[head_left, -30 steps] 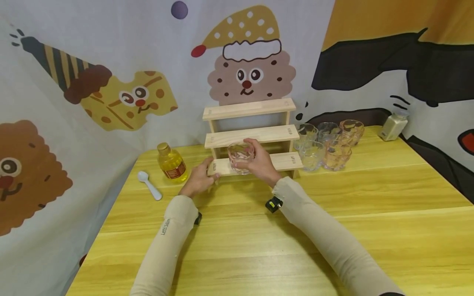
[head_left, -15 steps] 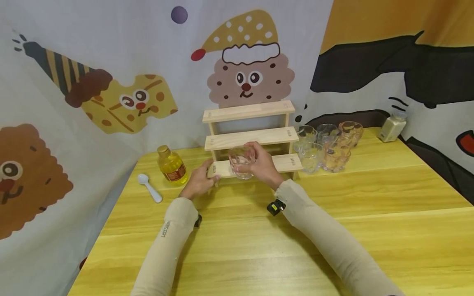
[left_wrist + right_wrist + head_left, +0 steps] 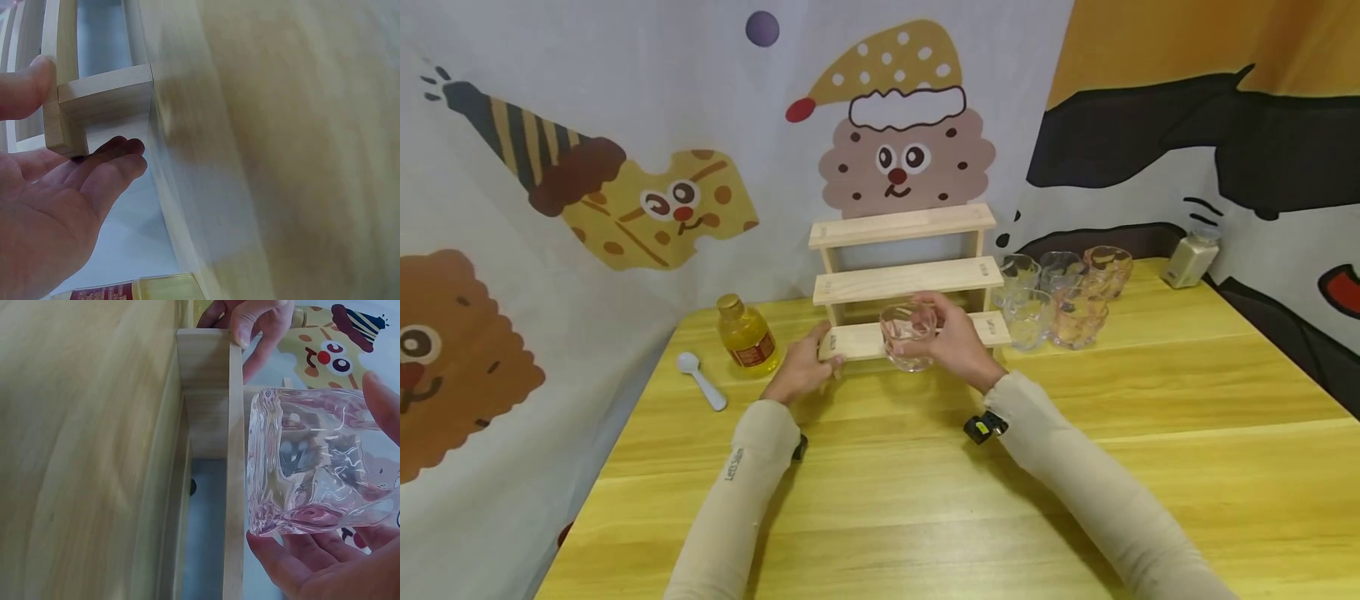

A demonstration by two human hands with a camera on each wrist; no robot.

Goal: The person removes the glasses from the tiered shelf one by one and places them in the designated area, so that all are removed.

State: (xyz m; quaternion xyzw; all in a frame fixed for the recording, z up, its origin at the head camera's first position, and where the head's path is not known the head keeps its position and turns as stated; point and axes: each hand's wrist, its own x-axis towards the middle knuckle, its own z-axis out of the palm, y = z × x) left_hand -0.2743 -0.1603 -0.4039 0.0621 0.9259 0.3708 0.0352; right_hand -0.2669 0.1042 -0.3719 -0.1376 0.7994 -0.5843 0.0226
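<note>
A three-tier wooden step rack [image 3: 902, 280] stands against the backdrop. My left hand [image 3: 801, 364] grips the left end of its lowest board; in the left wrist view the thumb [image 3: 28, 90] lies on the board and the fingers pass around its end. My right hand [image 3: 958, 340] holds a clear, pink-tinted drinking glass [image 3: 904, 340] at the lowest step, left of the rack's right end. Seen from the right wrist, the glass [image 3: 312, 462] has a thick, wavy base right beside the board, with thumb and fingers on opposite sides.
Several clear and pinkish glasses [image 3: 1028, 318] are grouped right of the rack. Farther right is a square jar [image 3: 1192, 260] of pale contents. On the left are a bottle of yellow liquid [image 3: 747, 335] and a white spoon [image 3: 702, 382]. A printed cloth [image 3: 700, 75] hangs behind the table.
My right hand has carried the glass rightward along the lowest step and slightly toward me. The left hand stays in place on the rack's end.
</note>
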